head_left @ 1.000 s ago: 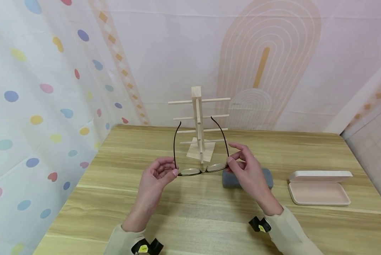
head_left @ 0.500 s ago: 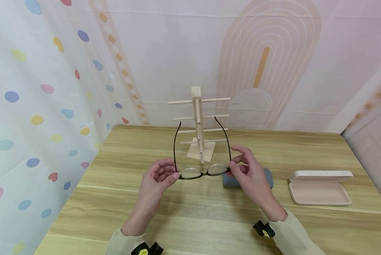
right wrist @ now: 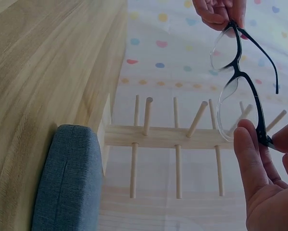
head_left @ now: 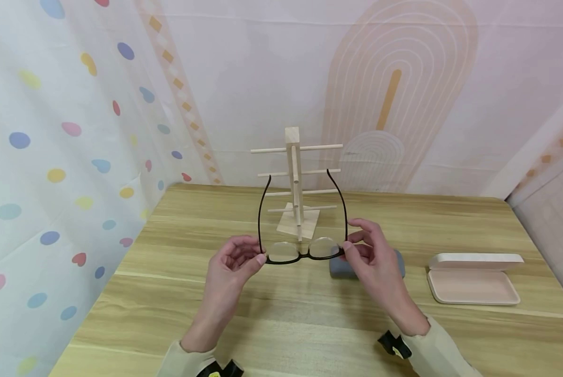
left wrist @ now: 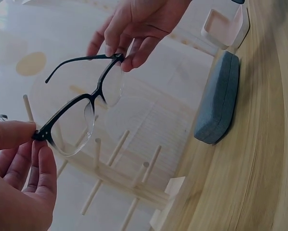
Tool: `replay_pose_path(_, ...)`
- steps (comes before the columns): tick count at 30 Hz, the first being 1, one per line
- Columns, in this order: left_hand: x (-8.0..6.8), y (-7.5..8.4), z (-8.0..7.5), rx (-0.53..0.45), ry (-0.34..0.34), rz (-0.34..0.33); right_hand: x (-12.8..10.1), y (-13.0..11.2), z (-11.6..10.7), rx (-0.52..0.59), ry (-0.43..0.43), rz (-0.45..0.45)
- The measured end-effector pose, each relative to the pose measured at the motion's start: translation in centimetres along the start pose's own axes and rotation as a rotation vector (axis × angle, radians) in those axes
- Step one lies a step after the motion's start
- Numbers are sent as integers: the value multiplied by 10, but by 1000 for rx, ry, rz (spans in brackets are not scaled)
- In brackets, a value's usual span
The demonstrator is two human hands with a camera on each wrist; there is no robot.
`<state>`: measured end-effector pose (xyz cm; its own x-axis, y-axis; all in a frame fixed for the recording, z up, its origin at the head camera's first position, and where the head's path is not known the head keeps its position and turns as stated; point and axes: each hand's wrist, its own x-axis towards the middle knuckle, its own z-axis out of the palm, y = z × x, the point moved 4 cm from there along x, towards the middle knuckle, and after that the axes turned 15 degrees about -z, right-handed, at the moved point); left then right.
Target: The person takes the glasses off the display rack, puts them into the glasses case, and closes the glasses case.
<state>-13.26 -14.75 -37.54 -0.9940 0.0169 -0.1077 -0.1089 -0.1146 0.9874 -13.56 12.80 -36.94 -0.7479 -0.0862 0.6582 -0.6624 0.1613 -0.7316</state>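
Observation:
A pair of black-framed eyeglasses [head_left: 305, 255] with clear lenses is held up above the table, temples unfolded and reaching toward the wooden stand. My left hand [head_left: 229, 272] pinches the left hinge corner between thumb and fingers. At the opposite corner, my right hand [head_left: 373, 262] pinches the frame the same way. Behind the glasses stands a pale wooden display rack [head_left: 293, 173] with several crosswise pegs on a square base. In the left wrist view both pinched corners of the eyeglasses [left wrist: 93, 96] show plainly, and the rack lies behind them.
A closed blue-grey glasses case [right wrist: 69, 178] lies on the table under my right hand, partly hidden by it in the head view. Farther right sits an open white case [head_left: 473, 285] with a pale pink lining. Patterned curtains [head_left: 243, 78] hang behind the wooden table [head_left: 168, 303].
My right hand has shifted slightly right and the temples now spread wider apart. The glasses have tilted so the lenses face the head camera more. Both hands keep their pinch.

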Motion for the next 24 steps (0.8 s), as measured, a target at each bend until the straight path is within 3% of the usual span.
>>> replay_pose_path(5, -3, 3, 4, -12, 15, 35, -1, -6, -3, -39, 27, -47)
replay_pose_path(13, -7, 8, 12, -53, 69, 111, -4, -13, -7, 21, 23, -28)
replay_pose_path(24, -6, 9, 23, -36, 79, 123, -7, -20, -20, 31, 67, -81)
